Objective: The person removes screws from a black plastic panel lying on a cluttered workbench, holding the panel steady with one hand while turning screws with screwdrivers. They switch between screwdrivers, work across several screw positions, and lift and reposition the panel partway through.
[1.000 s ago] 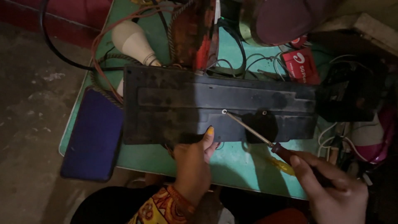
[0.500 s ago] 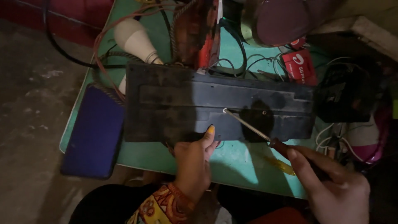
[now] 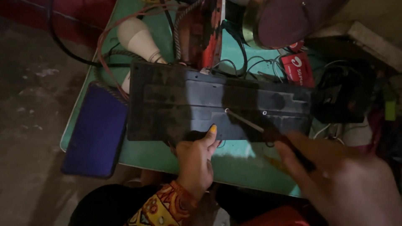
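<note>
Item, far left of the left hand: blue pad (image 3: 95, 133), lying flat and hanging partly over the edge of the green table (image 3: 234, 161).

Item, above and left of the left hand: white bulb (image 3: 138, 39), lying on its side among loose wires (image 3: 106, 46), just behind the panel's far edge.

Item, left hand (image 3: 194, 161): fingers curled, thumb pressing the near edge of the black panel (image 3: 180, 106), which is lying back-up across the table. The hand is steadying it rather than lifting it.

Item, between the hands: screwdriver (image 3: 251, 123), its shaft slanting up-left, the tip sitting at a small screw point near the panel's middle. A second screw hole (image 3: 264, 112) is showing just right of the tip.

Item, right hand (image 3: 335, 175): closed round the screwdriver's handle; blurred, so the exact grip is unclear.

Item, above the right hand: red card (image 3: 298, 69), dark box (image 3: 341, 98) and a rounded maroon object (image 3: 293, 21), all well apart from the tool.

Step in hand, by judgement: a screw in the panel's back is being worked. The next move is calling for the tip staying seated, downward pressure, and the left hand keeping the panel from sliding.
</note>
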